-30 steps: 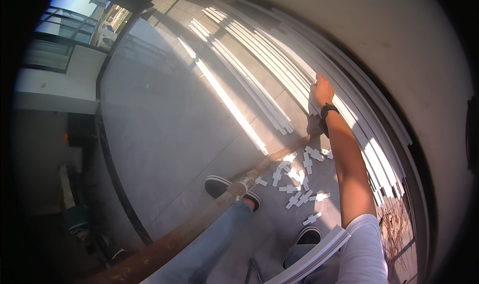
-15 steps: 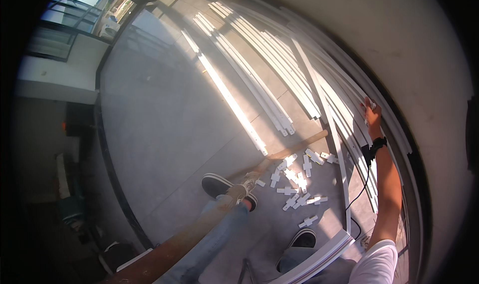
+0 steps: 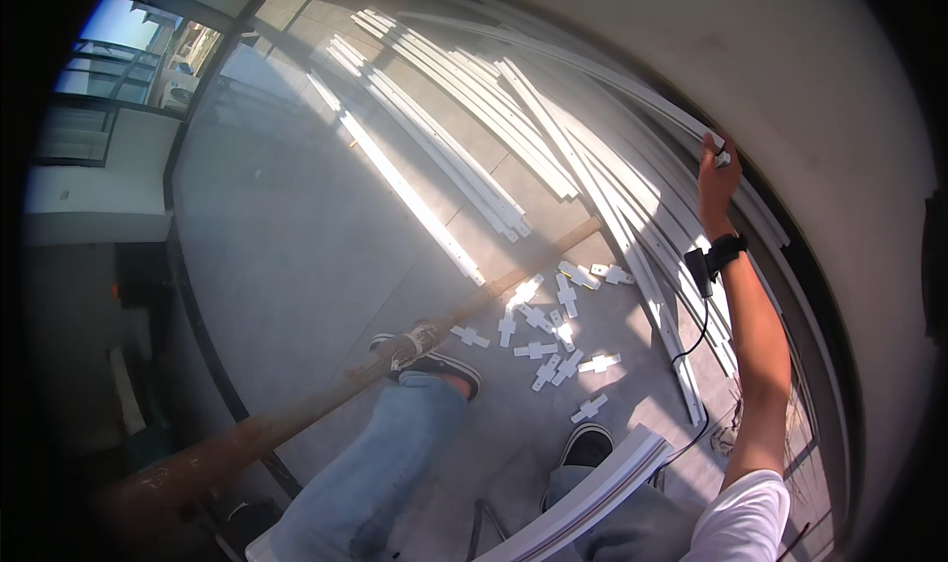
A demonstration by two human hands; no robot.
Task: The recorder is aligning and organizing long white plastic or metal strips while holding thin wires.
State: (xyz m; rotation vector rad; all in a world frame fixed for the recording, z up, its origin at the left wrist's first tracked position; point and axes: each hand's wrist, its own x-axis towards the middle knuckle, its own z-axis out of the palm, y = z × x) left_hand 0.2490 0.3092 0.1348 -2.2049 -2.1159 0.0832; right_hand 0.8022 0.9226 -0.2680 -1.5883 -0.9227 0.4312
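My right hand (image 3: 719,175), at the far right near the wall, is closed around the near end of a long white rail (image 3: 632,83). That rail stretches back along the wall toward the top of the view. A black band with a small black box (image 3: 703,269) and a cable sits on my right wrist. My left hand is not in view. Another white rail piece (image 3: 602,493) with a grooved face crosses low in front of my legs; its lower end runs out of the picture. Several white rails (image 3: 592,167) lie beneath and beside my right hand.
Several small white cross-shaped connectors (image 3: 534,351) lie scattered on the grey tile floor. A brown pole (image 3: 326,399) slants over my left shoe from the lower left. Further rails lie in rows (image 3: 425,137) beyond it. A pale wall (image 3: 790,98) bounds the right side.
My right hand has moved a little farther forward with the rail's end in its grasp. The view has shifted, so the floor items appear farther left and higher. My left leg shows more.
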